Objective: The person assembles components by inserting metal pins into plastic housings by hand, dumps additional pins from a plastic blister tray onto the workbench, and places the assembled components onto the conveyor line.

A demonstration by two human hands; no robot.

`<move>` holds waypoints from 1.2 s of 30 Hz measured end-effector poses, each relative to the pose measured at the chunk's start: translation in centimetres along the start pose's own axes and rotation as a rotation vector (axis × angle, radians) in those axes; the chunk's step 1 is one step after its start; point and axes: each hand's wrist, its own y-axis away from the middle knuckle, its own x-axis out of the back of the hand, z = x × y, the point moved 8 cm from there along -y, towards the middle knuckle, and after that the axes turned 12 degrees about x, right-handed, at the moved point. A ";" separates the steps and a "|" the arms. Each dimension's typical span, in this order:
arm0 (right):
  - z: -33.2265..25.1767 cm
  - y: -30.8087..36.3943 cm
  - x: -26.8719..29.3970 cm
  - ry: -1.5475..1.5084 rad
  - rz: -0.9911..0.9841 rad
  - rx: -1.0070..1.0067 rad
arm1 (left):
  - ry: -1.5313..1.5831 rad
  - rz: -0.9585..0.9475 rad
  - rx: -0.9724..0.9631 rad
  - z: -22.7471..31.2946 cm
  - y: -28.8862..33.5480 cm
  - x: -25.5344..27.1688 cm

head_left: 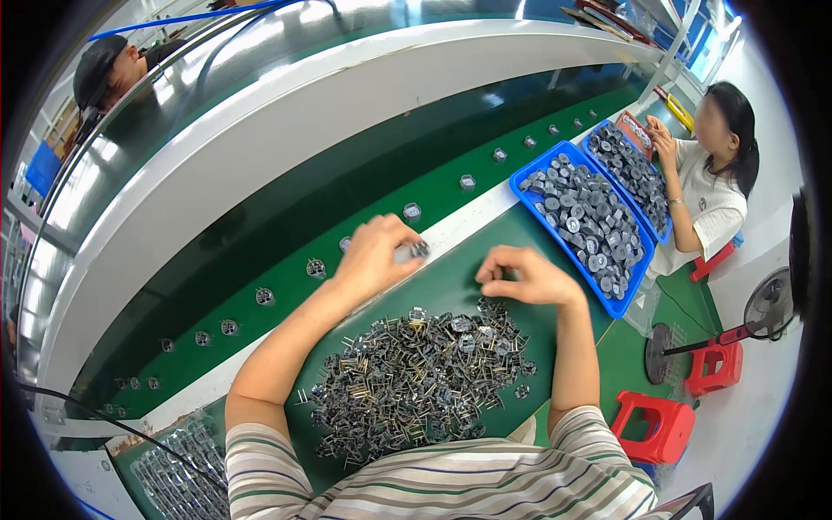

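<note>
The left hand (377,251) is pinching a small grey part (417,250) between thumb and fingers, so its grip is narrow. The small part is sitting over the white strip (464,225), between the green belt (290,279) and the green table (455,282). It is looking a bit blurry, so its exact shape is not showing. The right hand (524,276) is hovering by the far right edge of a heap of little pin parts (425,373); its fingers are curling in, but one cannot tell if they are holding anything. To the right, a blue tray (619,309) is holding many grey round caps (589,221).

The small part is probably being light, hard and a little slippery. Any thin pins could be bending easily, so its sides are seeming the best place for gripping.
</note>
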 end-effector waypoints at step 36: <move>0.4 -2.2 -1.4 0.200 0.237 0.112 | 0.199 -0.254 -0.047 1.4 1.7 -2.5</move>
